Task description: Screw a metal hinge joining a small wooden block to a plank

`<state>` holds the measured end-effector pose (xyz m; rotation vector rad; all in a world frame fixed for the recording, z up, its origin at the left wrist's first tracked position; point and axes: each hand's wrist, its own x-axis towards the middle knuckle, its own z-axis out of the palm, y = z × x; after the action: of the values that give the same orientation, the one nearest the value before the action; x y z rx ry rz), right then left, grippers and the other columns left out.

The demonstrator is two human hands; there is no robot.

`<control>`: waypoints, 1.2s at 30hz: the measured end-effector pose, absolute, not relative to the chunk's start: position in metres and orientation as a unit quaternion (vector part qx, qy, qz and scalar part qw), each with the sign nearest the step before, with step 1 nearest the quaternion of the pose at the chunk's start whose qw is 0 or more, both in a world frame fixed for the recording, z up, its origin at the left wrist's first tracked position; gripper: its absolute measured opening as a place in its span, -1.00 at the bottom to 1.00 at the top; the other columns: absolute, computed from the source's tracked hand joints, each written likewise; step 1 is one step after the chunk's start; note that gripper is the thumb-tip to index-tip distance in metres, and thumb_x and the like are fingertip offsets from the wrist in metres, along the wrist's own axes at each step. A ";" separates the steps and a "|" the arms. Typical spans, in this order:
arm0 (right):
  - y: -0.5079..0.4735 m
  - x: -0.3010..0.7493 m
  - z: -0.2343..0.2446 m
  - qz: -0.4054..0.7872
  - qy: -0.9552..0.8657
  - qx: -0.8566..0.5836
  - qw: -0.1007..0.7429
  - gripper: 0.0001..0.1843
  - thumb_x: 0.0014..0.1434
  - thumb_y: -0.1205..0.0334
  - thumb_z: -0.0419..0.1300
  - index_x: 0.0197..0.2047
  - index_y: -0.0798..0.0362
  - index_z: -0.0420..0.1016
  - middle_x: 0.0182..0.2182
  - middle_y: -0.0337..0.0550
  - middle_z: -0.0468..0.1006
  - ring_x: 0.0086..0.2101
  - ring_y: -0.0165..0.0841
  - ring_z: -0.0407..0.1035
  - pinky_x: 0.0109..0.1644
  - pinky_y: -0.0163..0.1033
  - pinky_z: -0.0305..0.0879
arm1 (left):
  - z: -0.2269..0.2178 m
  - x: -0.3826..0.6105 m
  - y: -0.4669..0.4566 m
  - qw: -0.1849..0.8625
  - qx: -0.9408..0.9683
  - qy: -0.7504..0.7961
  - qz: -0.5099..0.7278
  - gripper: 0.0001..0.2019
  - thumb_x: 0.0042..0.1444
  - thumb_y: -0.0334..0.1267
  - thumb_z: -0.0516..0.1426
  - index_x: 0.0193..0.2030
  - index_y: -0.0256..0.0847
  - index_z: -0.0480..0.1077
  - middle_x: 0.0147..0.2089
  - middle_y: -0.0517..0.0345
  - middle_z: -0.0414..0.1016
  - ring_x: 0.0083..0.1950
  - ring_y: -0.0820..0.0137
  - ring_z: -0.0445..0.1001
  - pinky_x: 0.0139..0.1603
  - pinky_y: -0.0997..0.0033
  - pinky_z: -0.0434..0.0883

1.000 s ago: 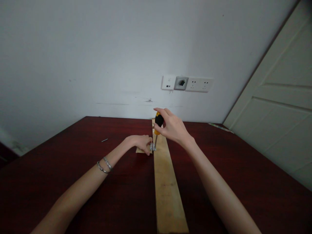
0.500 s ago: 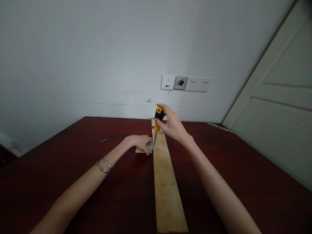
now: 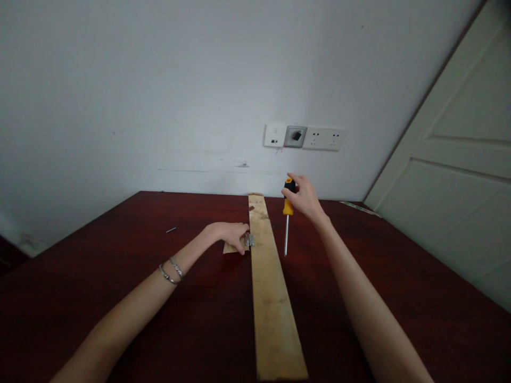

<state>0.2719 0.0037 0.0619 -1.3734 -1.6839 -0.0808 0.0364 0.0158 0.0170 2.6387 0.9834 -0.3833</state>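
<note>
A long pale wooden plank (image 3: 273, 298) lies lengthwise on the dark red table (image 3: 120, 250). A small metal hinge (image 3: 249, 240) sits at the plank's left edge, joined to a small wood piece (image 3: 230, 248). My left hand (image 3: 230, 234) presses on that small piece, fingertips pinched right beside the hinge. My right hand (image 3: 305, 198) is closed around the yellow-and-black handle of a screwdriver (image 3: 287, 221), held upright just to the right of the plank, its tip close to the table top.
A small dark screw or nail (image 3: 171, 230) lies on the table at the left. Wall sockets (image 3: 305, 137) are on the white wall behind. A white door (image 3: 459, 159) stands at the right, with a thin strip (image 3: 361, 208) at the table's far right edge.
My right hand has lifted the screwdriver off the hinge and carried it to the right, beyond the plank. My left hand has stayed on the small piece.
</note>
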 end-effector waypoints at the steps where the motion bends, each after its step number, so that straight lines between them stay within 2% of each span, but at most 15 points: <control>1: 0.009 0.276 0.054 -0.024 -0.690 -0.575 0.440 -0.39 0.00 0.14 0.11 0.12 0.24 0.33 -0.16 0.04 0.37 -0.16 -0.22 0.33 -0.01 -0.09 0.27 | 0.017 0.036 0.016 0.148 0.919 0.339 -0.133 -0.28 -0.18 -0.09 0.29 0.12 -0.33 0.17 0.10 -0.16 0.31 0.05 0.17 0.33 0.03 0.33 0.27; 7: 0.028 0.283 0.011 0.047 -0.713 -0.633 0.297 -0.39 0.03 0.13 0.13 0.13 0.26 0.34 -0.06 0.11 0.43 -0.08 -0.20 0.35 0.08 -0.21 0.18 | 0.012 0.034 0.020 0.147 0.921 0.337 -0.129 -0.23 -0.19 -0.04 0.28 0.15 -0.30 0.13 0.12 -0.14 0.28 0.06 0.17 0.31 0.04 0.33 0.25; 16: 0.038 0.285 -0.022 0.102 -0.714 -0.648 0.245 -0.44 -0.01 0.16 0.19 0.06 0.27 0.44 -0.05 0.12 0.51 -0.04 -0.14 0.38 0.03 -0.27 0.24 | 0.013 0.035 0.018 0.147 0.920 0.338 -0.129 -0.19 -0.18 -0.05 0.28 0.19 -0.34 0.09 0.13 -0.17 0.27 0.09 0.17 0.30 0.06 0.35 0.23; 22: 0.035 0.285 -0.029 0.122 -0.712 -0.649 0.237 -0.42 0.01 0.17 0.17 0.08 0.30 0.41 0.02 0.15 0.46 0.02 -0.16 0.35 0.08 -0.28 0.20 | 0.013 0.032 0.021 0.131 0.921 0.343 -0.129 -0.16 -0.21 0.08 0.27 0.19 -0.25 0.12 0.16 -0.12 0.26 0.13 0.13 0.25 0.10 0.29 0.19; 27: 0.037 0.285 -0.035 0.129 -0.707 -0.655 0.233 -0.42 0.02 0.17 0.19 0.09 0.28 0.40 0.03 0.14 0.45 0.03 -0.16 0.34 0.10 -0.26 0.19 | 0.026 0.027 0.018 0.100 0.938 0.327 -0.058 -0.35 -0.05 0.12 0.15 0.11 -0.25 0.23 0.09 -0.10 0.28 0.10 0.14 0.22 0.05 0.29 0.21; 31: 0.040 0.286 -0.040 0.129 -0.710 -0.653 0.231 -0.42 0.01 0.17 0.18 0.09 0.28 0.40 0.03 0.14 0.45 0.03 -0.17 0.34 0.11 -0.27 0.18 | 0.032 0.031 0.011 0.077 0.956 0.283 -0.012 -0.60 0.04 -0.02 0.11 -0.08 -0.26 0.37 -0.06 -0.03 0.33 -0.02 0.22 0.27 -0.01 0.32 0.22; 36: 0.040 0.286 -0.043 0.124 -0.718 -0.645 0.230 -0.41 0.02 0.14 0.16 0.09 0.31 0.40 0.02 0.17 0.45 0.02 -0.16 0.35 0.10 -0.28 0.18 | 0.024 0.042 0.004 0.052 0.962 0.268 -0.020 -0.77 0.06 -0.15 0.09 -0.22 -0.24 0.41 -0.14 -0.01 0.37 -0.08 0.23 0.28 -0.08 0.27 0.22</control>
<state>0.2863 0.0404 -0.0435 -1.7756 -1.9740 0.3407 0.0423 0.0041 0.0240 2.9252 0.8136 -0.0614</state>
